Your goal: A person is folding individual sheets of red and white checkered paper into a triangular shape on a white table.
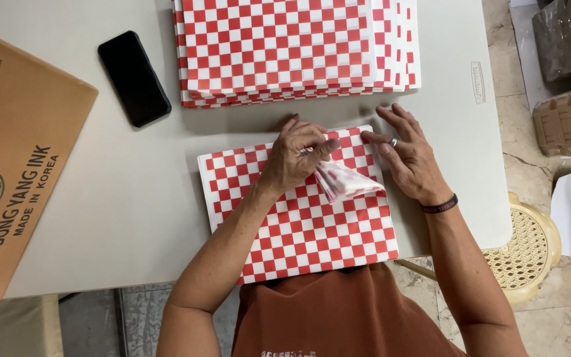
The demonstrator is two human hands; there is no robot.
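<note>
Two hands: left hand (293,157) pinches checkered sheet corner (343,182), right hand (410,158) flat.

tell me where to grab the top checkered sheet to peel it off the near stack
At its far right corner, coming from the right: that corner is already curled up off the near stack, pinched by the left hand, while the right hand presses beside it.

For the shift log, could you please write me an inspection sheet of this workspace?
Surface: pale table, checked sheets on it.
Job's things: near paper stack in front of the person, one corner peeled up; far paper stack behind it.
Clutter: black phone; cardboard box at left.
Hands: left hand pinches the lifted corner; right hand presses flat beside it.
Cables: nothing seen.
Surroundings: plastic stool, stone floor, wrapped bundles at right.
</note>
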